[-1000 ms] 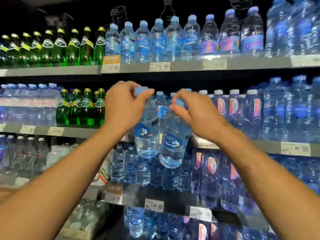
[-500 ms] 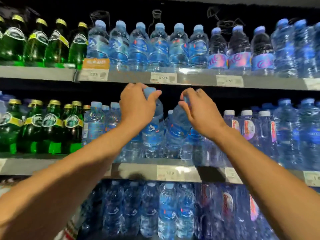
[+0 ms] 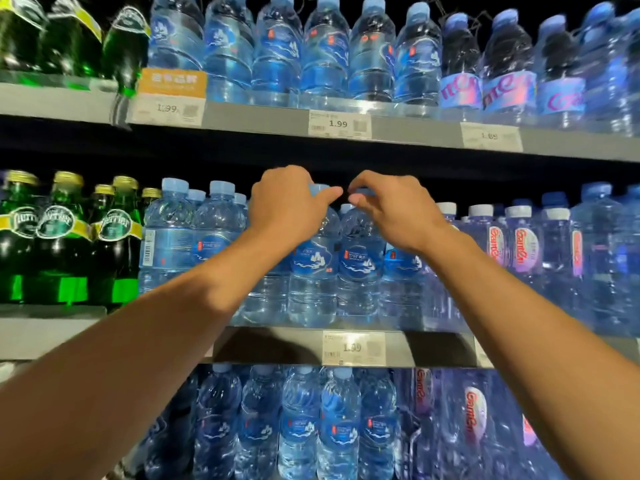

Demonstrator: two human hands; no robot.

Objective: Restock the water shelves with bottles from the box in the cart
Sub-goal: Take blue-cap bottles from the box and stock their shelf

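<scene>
Two clear water bottles with blue caps and blue labels stand upright side by side at the front of the middle shelf (image 3: 270, 344). My left hand (image 3: 287, 206) grips the cap and neck of the left bottle (image 3: 313, 268). My right hand (image 3: 391, 209) pinches the cap of the right bottle (image 3: 360, 268). Both bottles appear to rest on the shelf among others of the same kind. The box and the cart are out of view.
Green glass bottles (image 3: 62, 237) fill the left of the middle and top shelves. Red-labelled water bottles (image 3: 523, 251) stand to the right. More blue water bottles line the top shelf (image 3: 277, 46) and the lower shelf (image 3: 301, 427). Price tags (image 3: 353, 348) hang on the shelf edges.
Both hands have carried the two bottles up from in front of the lower shelves and forward onto the middle shelf. The view has closed in on the shelves.
</scene>
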